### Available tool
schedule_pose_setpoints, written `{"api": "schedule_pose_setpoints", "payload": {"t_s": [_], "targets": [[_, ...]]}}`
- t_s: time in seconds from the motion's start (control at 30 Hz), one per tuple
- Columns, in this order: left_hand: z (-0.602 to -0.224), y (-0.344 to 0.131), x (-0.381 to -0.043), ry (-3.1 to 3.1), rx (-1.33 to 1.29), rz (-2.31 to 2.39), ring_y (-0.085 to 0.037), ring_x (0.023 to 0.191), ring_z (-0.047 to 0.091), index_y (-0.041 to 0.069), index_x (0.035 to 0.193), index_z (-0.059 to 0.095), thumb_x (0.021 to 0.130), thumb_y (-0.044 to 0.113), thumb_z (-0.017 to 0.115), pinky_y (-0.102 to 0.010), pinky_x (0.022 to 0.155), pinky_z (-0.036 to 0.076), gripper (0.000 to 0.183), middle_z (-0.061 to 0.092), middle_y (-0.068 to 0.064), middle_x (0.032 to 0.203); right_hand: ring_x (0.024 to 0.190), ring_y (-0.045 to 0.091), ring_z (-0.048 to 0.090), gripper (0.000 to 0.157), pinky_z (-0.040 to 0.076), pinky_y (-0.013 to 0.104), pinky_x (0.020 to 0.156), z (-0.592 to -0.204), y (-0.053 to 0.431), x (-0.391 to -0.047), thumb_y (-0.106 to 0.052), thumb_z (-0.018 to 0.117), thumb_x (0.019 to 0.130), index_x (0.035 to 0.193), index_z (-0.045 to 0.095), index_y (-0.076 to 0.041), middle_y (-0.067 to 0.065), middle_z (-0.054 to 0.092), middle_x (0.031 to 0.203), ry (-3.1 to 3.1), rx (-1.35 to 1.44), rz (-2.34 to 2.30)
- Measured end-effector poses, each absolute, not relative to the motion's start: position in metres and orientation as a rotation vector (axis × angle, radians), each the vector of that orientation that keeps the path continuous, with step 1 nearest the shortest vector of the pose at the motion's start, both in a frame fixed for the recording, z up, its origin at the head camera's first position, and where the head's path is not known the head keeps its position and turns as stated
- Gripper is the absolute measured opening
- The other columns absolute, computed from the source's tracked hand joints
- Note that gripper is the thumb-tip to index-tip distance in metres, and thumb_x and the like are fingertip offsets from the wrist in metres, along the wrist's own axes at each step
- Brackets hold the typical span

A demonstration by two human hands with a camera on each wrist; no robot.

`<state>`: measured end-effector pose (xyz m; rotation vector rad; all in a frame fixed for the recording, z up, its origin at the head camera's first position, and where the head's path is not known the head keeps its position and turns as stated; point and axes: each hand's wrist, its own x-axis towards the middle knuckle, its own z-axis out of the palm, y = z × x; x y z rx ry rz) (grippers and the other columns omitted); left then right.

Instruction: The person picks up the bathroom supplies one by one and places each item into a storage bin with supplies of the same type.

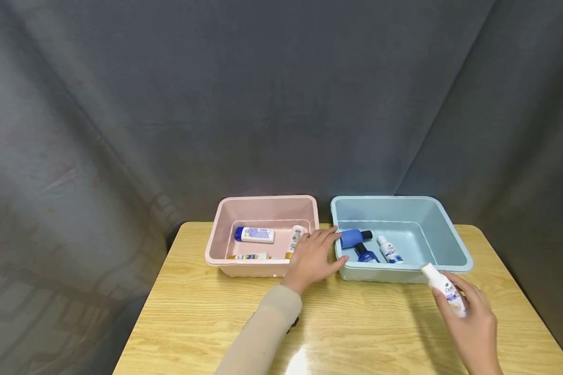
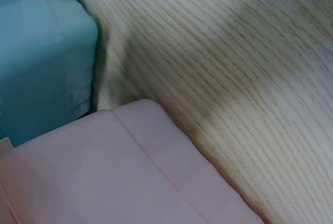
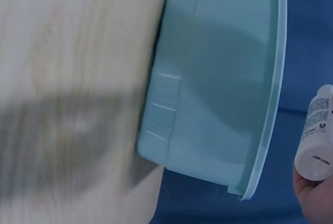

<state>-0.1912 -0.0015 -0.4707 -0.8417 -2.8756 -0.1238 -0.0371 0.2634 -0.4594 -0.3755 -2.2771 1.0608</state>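
Observation:
My right hand (image 1: 474,317) holds a small white bottle (image 1: 447,292) with a blue and purple label, tilted near the front right corner of the blue bin (image 1: 431,267). In the right wrist view, the bottle (image 3: 316,135) shows its base and printed back. My left hand (image 1: 313,258) is spread between the two bins, fingertips and thumb right at the blue bin's left rim, nothing in its grasp. Inside the blue bin lie a blue bottle with a black cap (image 1: 352,238), a dark blue bottle (image 1: 367,255) and another white bottle (image 1: 390,251).
Left of the blue bin stands a pink bin (image 1: 253,263). It holds a white tube with a blue cap (image 1: 255,235), a white tube (image 1: 296,238) and a partly hidden yellow and white tube (image 1: 253,256). Both bins sit on a wooden table (image 1: 192,312) before a dark curtain (image 1: 281,104).

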Motion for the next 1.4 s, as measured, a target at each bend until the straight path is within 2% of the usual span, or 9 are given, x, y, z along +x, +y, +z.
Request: {"api": "schedule_pose_setpoints", "payload": {"t_s": [0.17, 0.23, 0.3, 0.43, 0.53, 0.73, 1.07, 1.27, 1.4], "targets": [[-0.471, -0.002, -0.191, -2.858, -0.847, -0.143, -0.017, 0.138, 0.041, 0.030, 0.150, 0.043, 0.095, 0.069, 0.038, -0.042, 0.110, 0.038, 0.067, 0.034, 0.010, 0.158, 0.091, -0.007, 0.042, 0.044, 0.033, 0.005, 0.069, -0.451, 0.267, -0.044, 0.001, 0.077, 0.081, 0.124, 0.068, -0.005, -0.037, 0.044, 0.106, -2.290, -0.398, 1.060], [-0.472, -0.003, -0.191, -2.857, -0.844, -0.140, -0.017, 0.138, 0.041, 0.031, 0.150, 0.043, 0.095, 0.069, 0.039, -0.042, 0.110, 0.038, 0.067, 0.035, 0.010, 0.157, 0.090, -0.007, 0.042, 0.044, 0.033, 0.005, 0.069, -0.449, 0.268, -0.047, 0.001, 0.077, 0.082, 0.124, 0.068, -0.005, -0.034, 0.045, 0.106, -2.300, -0.396, 1.056], [-0.472, -0.003, -0.191, -2.859, -0.844, -0.135, -0.016, 0.138, 0.041, 0.031, 0.150, 0.042, 0.095, 0.069, 0.038, -0.042, 0.110, 0.038, 0.068, 0.034, 0.010, 0.157, 0.089, -0.008, 0.041, 0.044, 0.033, 0.006, 0.067, -0.447, 0.269, -0.050, 0.001, 0.077, 0.082, 0.124, 0.068, -0.004, -0.024, 0.050, 0.107, -2.311, -0.384, 1.047], [-0.471, -0.003, -0.191, -2.859, -0.848, -0.140, -0.017, 0.138, 0.041, 0.031, 0.150, 0.042, 0.095, 0.071, 0.034, -0.043, 0.110, 0.038, 0.069, 0.034, 0.010, 0.158, 0.086, -0.011, 0.039, 0.042, 0.033, 0.008, 0.064, -0.442, 0.273, -0.054, 0.000, 0.075, 0.083, 0.125, 0.067, -0.002, 0.007, 0.061, 0.110, -2.349, -0.362, 1.017], [-0.471, -0.003, -0.192, -2.861, -0.846, -0.144, -0.017, 0.138, 0.041, 0.031, 0.150, 0.042, 0.095, 0.070, 0.035, -0.043, 0.110, 0.038, 0.068, 0.034, 0.010, 0.158, 0.086, -0.012, 0.037, 0.042, 0.032, 0.015, 0.063, -0.438, 0.276, -0.057, -0.003, 0.075, 0.084, 0.125, 0.066, -0.002, 0.019, 0.062, 0.113, -2.379, -0.336, 0.994], [-0.473, -0.003, -0.192, -2.856, -0.846, -0.170, -0.018, 0.138, 0.041, 0.030, 0.149, 0.043, 0.094, 0.067, 0.043, -0.044, 0.109, 0.038, 0.066, 0.035, 0.010, 0.157, 0.086, -0.013, 0.035, 0.043, 0.032, 0.020, 0.062, -0.431, 0.281, -0.064, -0.008, 0.075, 0.086, 0.127, 0.065, -0.002, 0.024, 0.062, 0.115, -2.422, -0.304, 0.959], [-0.473, -0.003, -0.192, -2.849, -0.851, -0.143, -0.017, 0.138, 0.041, 0.030, 0.149, 0.044, 0.095, 0.071, 0.035, -0.042, 0.110, 0.038, 0.068, 0.035, 0.011, 0.157, 0.080, -0.015, 0.036, 0.043, 0.032, 0.020, 0.059, -0.418, 0.285, -0.075, -0.016, 0.075, 0.087, 0.127, 0.065, -0.003, 0.027, 0.064, 0.113, -2.453, -0.312, 0.917], [-0.473, -0.002, -0.192, -2.848, -0.851, -0.166, -0.016, 0.138, 0.040, 0.030, 0.149, 0.045, 0.094, 0.068, 0.042, -0.043, 0.110, 0.038, 0.066, 0.036, 0.010, 0.157, 0.074, -0.014, 0.038, 0.043, 0.033, 0.016, 0.055, -0.410, 0.290, -0.082, -0.019, 0.074, 0.089, 0.127, 0.064, -0.001, 0.028, 0.065, 0.111, -2.487, -0.289, 0.901], [-0.473, -0.003, -0.192, -2.846, -0.847, -0.152, -0.016, 0.137, 0.040, 0.030, 0.149, 0.045, 0.095, 0.069, 0.038, -0.043, 0.110, 0.038, 0.067, 0.036, 0.011, 0.157, 0.079, 0.004, 0.050, 0.046, 0.034, 0.022, 0.057, -0.406, 0.293, -0.087, -0.024, 0.072, 0.091, 0.128, 0.062, 0.000, 0.030, 0.064, 0.114, -2.551, -0.272, 0.871]]}}
